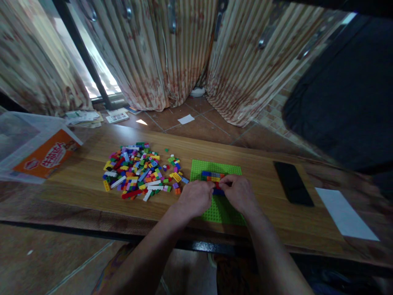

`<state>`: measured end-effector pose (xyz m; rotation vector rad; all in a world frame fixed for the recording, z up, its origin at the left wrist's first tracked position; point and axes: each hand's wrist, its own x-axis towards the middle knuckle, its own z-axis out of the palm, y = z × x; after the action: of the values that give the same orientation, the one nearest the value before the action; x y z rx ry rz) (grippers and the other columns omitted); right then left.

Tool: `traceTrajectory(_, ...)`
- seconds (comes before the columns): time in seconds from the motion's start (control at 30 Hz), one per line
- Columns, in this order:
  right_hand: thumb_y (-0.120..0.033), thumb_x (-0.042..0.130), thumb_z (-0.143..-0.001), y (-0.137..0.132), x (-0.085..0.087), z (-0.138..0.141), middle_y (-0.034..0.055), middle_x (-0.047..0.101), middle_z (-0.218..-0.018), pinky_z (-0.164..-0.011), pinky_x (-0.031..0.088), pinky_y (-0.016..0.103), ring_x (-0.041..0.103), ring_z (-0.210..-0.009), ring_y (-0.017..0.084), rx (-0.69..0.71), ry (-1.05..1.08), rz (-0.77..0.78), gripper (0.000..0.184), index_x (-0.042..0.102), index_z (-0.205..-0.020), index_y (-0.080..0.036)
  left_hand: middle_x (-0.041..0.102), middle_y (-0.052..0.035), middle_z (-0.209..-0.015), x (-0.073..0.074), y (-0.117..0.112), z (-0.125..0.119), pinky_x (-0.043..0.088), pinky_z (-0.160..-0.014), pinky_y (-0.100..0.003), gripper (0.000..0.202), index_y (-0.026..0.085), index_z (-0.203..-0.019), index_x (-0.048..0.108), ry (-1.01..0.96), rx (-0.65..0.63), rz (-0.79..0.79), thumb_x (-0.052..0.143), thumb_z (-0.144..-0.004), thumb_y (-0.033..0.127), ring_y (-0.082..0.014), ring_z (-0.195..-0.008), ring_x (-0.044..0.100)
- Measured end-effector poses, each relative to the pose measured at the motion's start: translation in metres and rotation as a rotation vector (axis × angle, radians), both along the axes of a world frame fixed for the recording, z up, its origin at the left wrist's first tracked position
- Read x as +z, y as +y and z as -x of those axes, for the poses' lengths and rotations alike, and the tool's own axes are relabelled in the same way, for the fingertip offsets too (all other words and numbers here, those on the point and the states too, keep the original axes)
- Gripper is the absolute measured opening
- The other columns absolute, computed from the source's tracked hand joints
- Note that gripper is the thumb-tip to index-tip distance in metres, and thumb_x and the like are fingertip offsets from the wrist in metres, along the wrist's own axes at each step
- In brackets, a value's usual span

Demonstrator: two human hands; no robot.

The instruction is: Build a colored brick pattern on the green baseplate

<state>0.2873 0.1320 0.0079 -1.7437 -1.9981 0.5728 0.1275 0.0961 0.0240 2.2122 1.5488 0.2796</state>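
A green studded baseplate (225,215) lies on the wooden board. On it stands a low build of coloured toy bricks (211,175), with blue, grey, orange, yellow and red pieces in rows. My left hand (197,197) reaches in from the left, its fingers closed at the near-left side of the build. From the right, my right hand (238,191) pinches at a red toy brick (217,185) near the build's right end. The fingertips of both hands almost meet there and hide part of the bricks. A dark blue row shows just below them.
Left of the baseplate spreads a loose pile of mixed toy bricks (135,174). A translucent plastic box (18,135) with an orange label sits at the far left. To the right lie a black phone (293,183) and a white paper sheet (345,213). Curtains (147,57) hang beyond.
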Motion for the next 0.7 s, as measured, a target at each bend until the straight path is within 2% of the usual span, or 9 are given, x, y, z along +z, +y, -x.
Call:
traceTrajectory(0.23, -0.012, 0.06, -0.072, -0.002, 0.001, 0.005, 0.0048, 0.07, -0.067, -0.067, 0.045, 0.034, 0.062, -0.065, 0.019, -0.039, -0.01, -0.01, 0.016, 0.069, -0.062, -0.021, 0.074, -0.0099, -0.094, 0.001, -0.001, 0.0, 0.054, -0.083, -0.04, 0.035, 0.021, -0.107, 0.069, -0.007, 0.004, 0.008, 0.036, -0.093, 0.024, -0.0258, -0.092, 0.069)
traceTrajectory(0.37, -0.015, 0.061, -0.071, -0.003, -0.002, 0.001, 0.003, 0.07, -0.065, -0.066, 0.046, 0.032, 0.063, -0.063, 0.018, -0.035, 0.088, -0.014, 0.014, 0.069, -0.062, -0.021, 0.075, -0.0063, -0.097, 0.004, 0.0, 0.008, 0.053, -0.083, -0.035, 0.035, 0.024, -0.109, 0.07, -0.132, 0.036, 0.019, 0.039, -0.093, 0.025, -0.0222, -0.09, 0.069)
traceTrajectory(0.5, -0.027, 0.066, -0.07, -0.001, -0.006, -0.012, 0.002, 0.073, -0.072, -0.071, 0.048, 0.033, 0.065, -0.069, 0.018, -0.074, 0.353, 0.077, 0.009, 0.072, -0.069, -0.022, 0.075, -0.006, -0.098, 0.009, 0.006, 0.03, 0.052, -0.082, -0.03, 0.036, 0.019, -0.111, 0.07, -0.308, 0.139, 0.016, 0.04, -0.092, 0.025, -0.0187, -0.085, 0.069)
traceTrajectory(0.6, -0.036, 0.069, -0.067, 0.006, -0.006, -0.024, 0.0018, 0.072, -0.071, -0.068, 0.048, 0.032, 0.063, -0.068, 0.017, -0.217, 0.644, -0.018, 0.016, 0.072, -0.07, -0.02, 0.075, -0.0073, -0.094, 0.009, 0.013, 0.046, 0.052, -0.08, -0.03, 0.038, 0.016, -0.112, 0.07, -0.376, 0.224, -0.025, 0.041, -0.091, 0.028, -0.0189, -0.083, 0.068)
traceTrajectory(0.7, -0.039, 0.073, -0.061, 0.013, -0.002, -0.031, -0.0011, 0.064, -0.059, -0.057, 0.043, 0.028, 0.054, -0.055, 0.012, -0.399, 0.875, -0.099, 0.022, 0.07, -0.07, -0.019, 0.073, -0.0068, -0.084, 0.006, 0.015, 0.051, 0.051, -0.074, -0.029, 0.04, 0.012, -0.114, 0.068, -0.385, 0.243, -0.013, 0.042, -0.09, 0.03, -0.0182, -0.074, 0.067)
